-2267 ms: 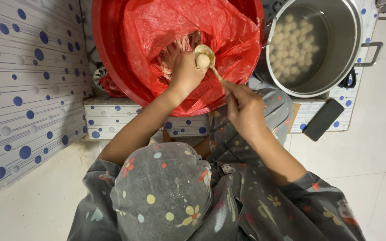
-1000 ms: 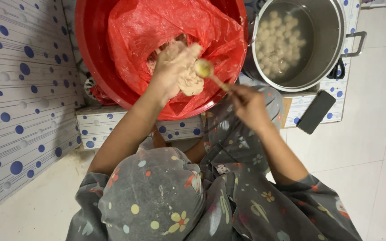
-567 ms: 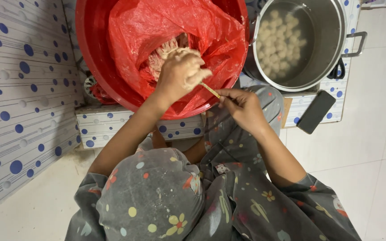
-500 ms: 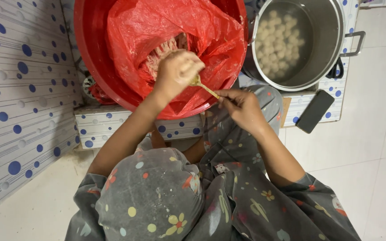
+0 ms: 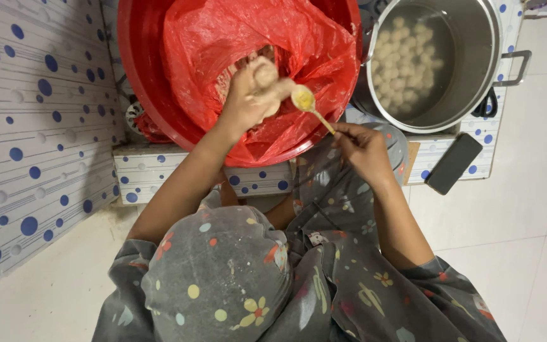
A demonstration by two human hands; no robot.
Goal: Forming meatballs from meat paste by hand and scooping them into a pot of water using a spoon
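Left hand [image 5: 251, 95] clenched around a lump of pale paste [image 5: 265, 75], squeezed up so a ball bulges out at the top of the fist, right over the red bag [image 5: 248, 38] lining the red basin [image 5: 144, 69] so drips fall back in. Right hand [image 5: 362, 149] pinching the thin handle of a spoon [image 5: 304, 100], bowl held touching the fist to scoop off the ball. Steel pot [image 5: 470, 69] of water just beside the basin, already holding many pale balls [image 5: 406, 63]. Dark phone [image 5: 454, 163] lying flat near the pot, well apart from the wet work.

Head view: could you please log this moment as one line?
left hand: squeezing paste over red basin | right hand: spoon at left fist | pot: balls in water
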